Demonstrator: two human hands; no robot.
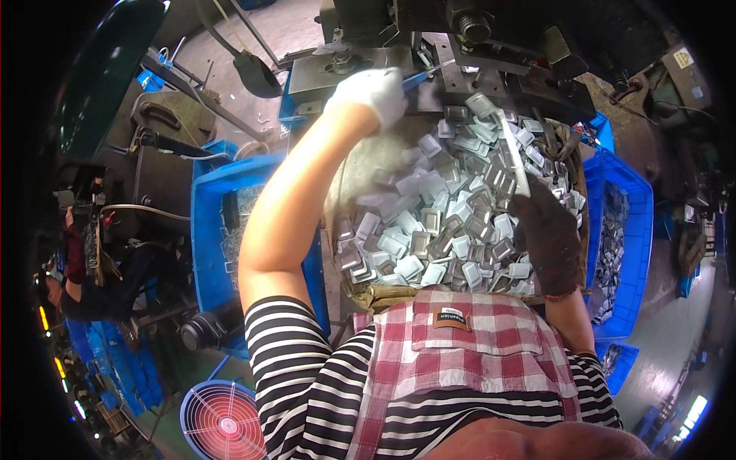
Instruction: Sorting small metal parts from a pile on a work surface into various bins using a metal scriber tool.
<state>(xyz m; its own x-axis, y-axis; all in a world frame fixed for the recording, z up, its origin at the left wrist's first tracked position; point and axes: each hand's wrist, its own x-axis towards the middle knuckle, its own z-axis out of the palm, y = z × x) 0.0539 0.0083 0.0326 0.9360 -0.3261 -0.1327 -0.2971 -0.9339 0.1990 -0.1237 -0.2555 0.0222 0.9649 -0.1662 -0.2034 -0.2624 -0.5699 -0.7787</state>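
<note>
My left hand [376,90], in a white glove, is closed around a blue-handled tool [415,80] whose thin tip points right toward the metal press block. My right hand [546,239], in a dark glove, grips a long, thin, pale stick-like tool [512,149]. Its far end meets a small tray-shaped metal piece [481,106] just in front of the press; whether it is fixed to that piece I cannot tell. Between my hands spreads a big heap of small, shiny, rectangular metal pieces [460,215].
The dark press [529,80] with its steel die blocks [349,73] stands ahead. A blue bin [205,253] is at left, another blue bin [632,245] with metal pieces at right. A red fan [226,424] stands low left. Another person [115,284] works at far left.
</note>
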